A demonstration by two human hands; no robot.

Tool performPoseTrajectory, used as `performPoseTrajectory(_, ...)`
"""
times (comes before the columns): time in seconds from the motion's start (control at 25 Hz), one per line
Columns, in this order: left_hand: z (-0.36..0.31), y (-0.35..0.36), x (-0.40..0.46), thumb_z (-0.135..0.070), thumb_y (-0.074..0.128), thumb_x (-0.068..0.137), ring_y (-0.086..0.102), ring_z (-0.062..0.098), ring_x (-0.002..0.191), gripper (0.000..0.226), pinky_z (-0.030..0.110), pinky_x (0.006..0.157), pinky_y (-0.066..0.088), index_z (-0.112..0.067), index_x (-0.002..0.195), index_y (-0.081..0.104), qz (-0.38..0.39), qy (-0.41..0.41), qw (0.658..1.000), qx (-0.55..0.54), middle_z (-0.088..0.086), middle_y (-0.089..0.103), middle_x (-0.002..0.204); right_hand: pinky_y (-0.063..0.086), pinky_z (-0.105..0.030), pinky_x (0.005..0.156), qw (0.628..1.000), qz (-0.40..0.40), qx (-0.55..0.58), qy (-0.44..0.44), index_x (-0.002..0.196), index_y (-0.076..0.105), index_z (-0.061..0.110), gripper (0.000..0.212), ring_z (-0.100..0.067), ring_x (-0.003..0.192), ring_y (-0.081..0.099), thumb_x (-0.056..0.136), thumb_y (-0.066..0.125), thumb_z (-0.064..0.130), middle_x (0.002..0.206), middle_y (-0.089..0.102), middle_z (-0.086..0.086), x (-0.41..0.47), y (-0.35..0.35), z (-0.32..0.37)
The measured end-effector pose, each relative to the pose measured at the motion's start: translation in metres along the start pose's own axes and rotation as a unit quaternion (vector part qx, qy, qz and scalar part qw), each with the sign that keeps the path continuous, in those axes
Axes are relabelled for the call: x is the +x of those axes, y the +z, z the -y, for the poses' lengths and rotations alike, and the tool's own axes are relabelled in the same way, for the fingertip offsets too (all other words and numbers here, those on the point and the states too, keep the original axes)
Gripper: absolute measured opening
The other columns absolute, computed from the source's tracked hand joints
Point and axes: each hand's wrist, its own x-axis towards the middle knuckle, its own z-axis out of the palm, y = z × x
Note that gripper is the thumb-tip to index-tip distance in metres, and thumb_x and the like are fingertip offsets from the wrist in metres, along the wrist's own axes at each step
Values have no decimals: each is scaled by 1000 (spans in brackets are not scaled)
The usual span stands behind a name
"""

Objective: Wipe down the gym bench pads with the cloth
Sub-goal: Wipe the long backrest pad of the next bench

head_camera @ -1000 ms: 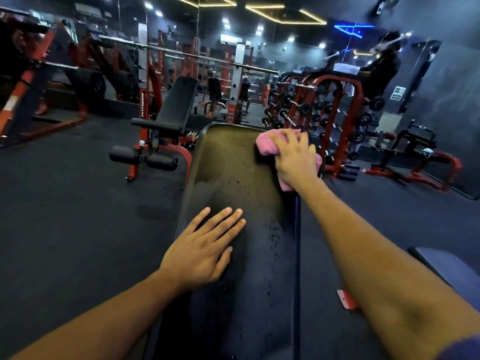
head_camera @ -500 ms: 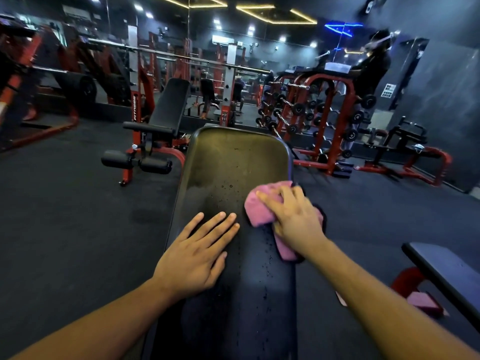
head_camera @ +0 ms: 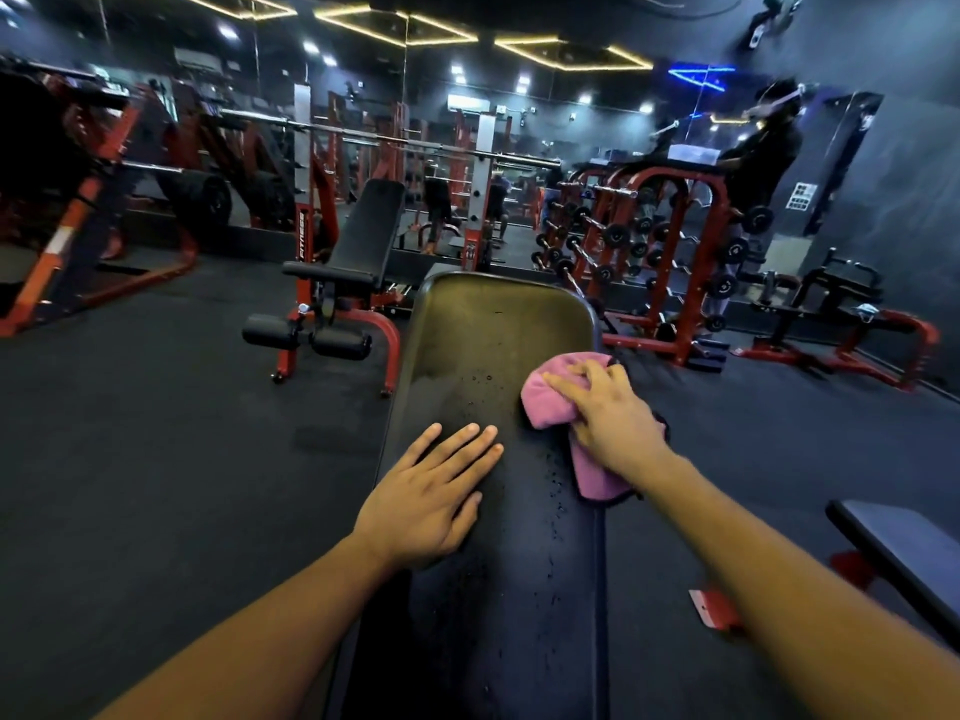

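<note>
A long black bench pad (head_camera: pixel 498 324) runs away from me down the middle of the head view, with water droplets scattered on it. My right hand (head_camera: pixel 613 423) presses a pink cloth (head_camera: pixel 545 397) flat against the pad's right edge, about halfway along; part of the cloth hangs over the side. My left hand (head_camera: pixel 431 496) lies flat on the pad's left side, fingers straight and spread, nearer to me than the cloth.
A red-framed adjustable bench (head_camera: pixel 353 262) stands on the dark floor to the far left of the pad. A red dumbbell rack (head_camera: pixel 649 252) is at the far right. Another bench pad (head_camera: pixel 904 548) sits close at my lower right, and a mirror wall lies beyond.
My right hand has dragged the cloth from the pad's far right corner back toward me along the right edge, then held near the middle. My left hand stayed put.
</note>
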Motion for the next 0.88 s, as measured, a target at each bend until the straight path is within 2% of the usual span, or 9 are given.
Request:
performPoseTrajectory(0.08, -5, -6, -6, -42, 39, 106, 15, 16, 160, 59, 47, 129, 14, -20, 161, 38, -5, -38, 999, -20, -1, 21, 173, 48, -51, 101, 999, 17, 36, 1, 153, 44, 28, 65, -31, 123, 45, 92, 65, 19, 141, 52, -8, 8, -27, -8)
performPoseTrajectory(0.12, -9, -7, -14, -45, 39, 107, 15, 18, 160, 59, 48, 128, 15, -20, 160, 38, -15, -70, 997, -37, 1, 20, 173, 45, -49, 105, 999, -7, 41, -5, 154, 42, 25, 66, -29, 123, 46, 92, 67, 24, 140, 53, -7, 21, -39, -6)
performPoseTrajectory(0.28, -25, 6, -51, -53, 31, 109, 16, 19, 160, 61, 56, 123, 21, -23, 162, 34, -24, -116, 992, -30, -1, 17, 173, 38, -50, 112, 990, -92, 16, -106, 153, 42, 17, 72, -37, 126, 46, 89, 71, 33, 145, 51, -13, 101, -70, 32)
performPoseTrajectory(0.36, -25, 9, -57, -53, 32, 109, 15, 18, 160, 62, 56, 122, 23, -24, 163, 31, -20, -121, 992, -24, -2, 16, 174, 36, -58, 109, 988, -72, -47, -125, 154, 42, 23, 71, -40, 129, 45, 91, 58, 51, 148, 49, -12, 132, -54, 52)
performPoseTrajectory(0.48, -24, 11, -54, -52, 32, 108, 15, 18, 160, 62, 55, 122, 22, -24, 163, 31, -21, -124, 992, -14, -2, 17, 174, 22, -74, 109, 990, 2, -126, -69, 156, 28, 42, 73, -41, 145, 30, 90, 30, 74, 162, 33, -3, 152, -10, 61)
performPoseTrajectory(0.56, -23, 13, -56, -51, 36, 107, 15, 18, 160, 62, 56, 123, 21, -24, 163, 31, -24, -121, 992, -14, -1, 17, 173, 37, -66, 104, 995, -9, -100, -22, 155, 28, 43, 70, -39, 138, 38, 90, 34, 69, 158, 36, -1, 154, 9, 63)
performPoseTrajectory(0.64, -23, 13, -55, -49, 41, 106, 15, 19, 160, 63, 56, 124, 21, -23, 163, 33, -29, -121, 992, -15, 0, 19, 173, 46, -53, 94, 994, -35, -99, -30, 150, 38, 40, 68, -35, 127, 47, 86, 35, 61, 150, 45, -1, 150, 11, 83)
performPoseTrajectory(0.76, -25, 13, -57, -46, 45, 104, 18, 19, 160, 63, 56, 124, 22, -22, 162, 36, -35, -118, 992, -24, 1, 22, 172, 44, -48, 93, 981, -55, -86, -165, 145, 52, 34, 66, -36, 128, 49, 82, 42, 52, 151, 50, -4, 102, 26, 106)
performPoseTrajectory(0.88, -25, 13, -57, -46, 48, 103, 20, 19, 159, 63, 56, 124, 24, -21, 160, 39, -45, -112, 992, -28, 1, 24, 172, 42, -48, 100, 955, -25, -86, -284, 147, 51, 32, 65, -37, 133, 47, 84, 58, 47, 154, 49, -5, 61, 29, 56)
